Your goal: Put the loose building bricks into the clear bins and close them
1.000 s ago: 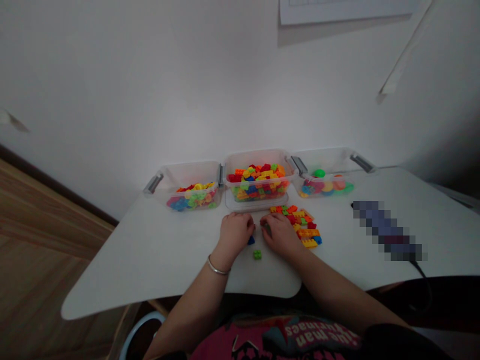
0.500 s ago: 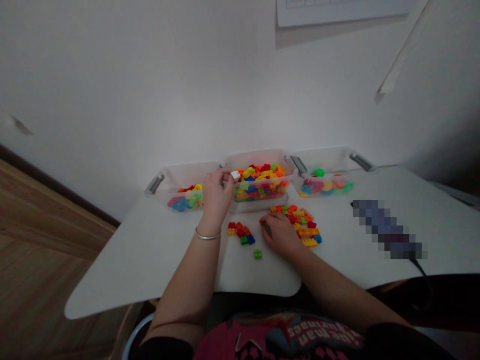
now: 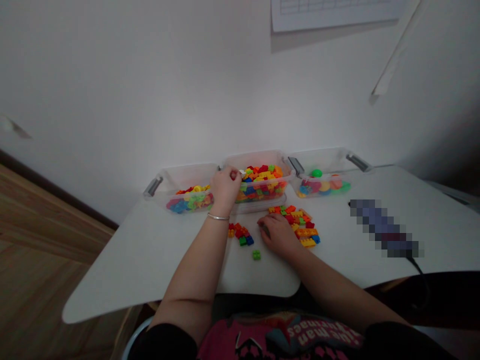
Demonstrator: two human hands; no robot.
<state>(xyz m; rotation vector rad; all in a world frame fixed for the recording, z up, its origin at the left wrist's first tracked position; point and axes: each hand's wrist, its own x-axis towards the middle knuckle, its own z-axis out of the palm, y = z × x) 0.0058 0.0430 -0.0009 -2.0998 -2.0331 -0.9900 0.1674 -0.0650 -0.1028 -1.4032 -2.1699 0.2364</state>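
Over the left end of the middle clear plastic bin point(image 3: 258, 196), my left hand point(image 3: 226, 190) is closed, thumb and fingers curled. A small white toy building block point(image 3: 242, 173) shows at its fingertips, partly hidden by them. Multicoloured building blocks point(image 3: 264, 175) fill much of that bin. My right hand point(image 3: 279, 235) rests on the table with its fingers curled; what it holds, if anything, is hidden. Against it lies a pile of mixed blocks point(image 3: 307, 232). Between my arms are a small group of red, orange, green and blue blocks point(image 3: 242, 234) and a single light green block point(image 3: 256, 255).
A left bin point(image 3: 157, 189) holds coloured pieces, and a right bin point(image 3: 358, 162) holds rounded coloured toys. All stand along the wall on the white table point(image 3: 123, 270). A pixelated object point(image 3: 384, 227) with a cable lies on the right. Paper point(image 3: 333, 12) hangs above.
My left hand has moved right, further over the middle bin, and the white block at its fingertips shows less. My right hand stays by the pile. The view has shifted slightly.
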